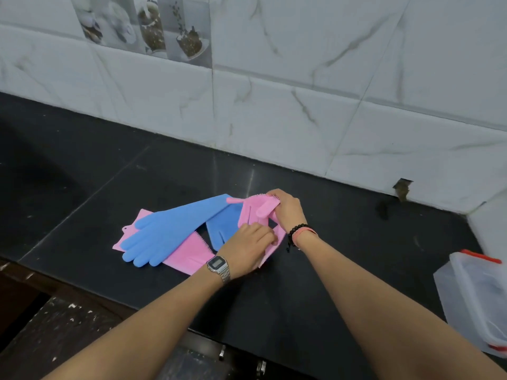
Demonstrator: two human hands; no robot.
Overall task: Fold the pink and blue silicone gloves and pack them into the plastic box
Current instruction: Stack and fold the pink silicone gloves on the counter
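Several silicone gloves lie in a pile on the black counter (pixel 329 270). A long blue glove (pixel 170 229) stretches diagonally over a flat pink glove (pixel 189 253). A second blue glove (pixel 222 229) peeks out behind it. My right hand (pixel 288 211) grips the bristled finger end of another pink glove (pixel 253 212) and bends it over. My left hand (pixel 248 250) pinches the same pink glove near its cuff edge. The clear plastic box (pixel 477 300) with red clips stands at the right edge, apart from both hands.
A white marble-tiled wall (pixel 301 105) runs along the back of the counter, with a broken gap (pixel 402 189) at its base. The counter's front edge drops to a speckled dark floor (pixel 55 333) at lower left.
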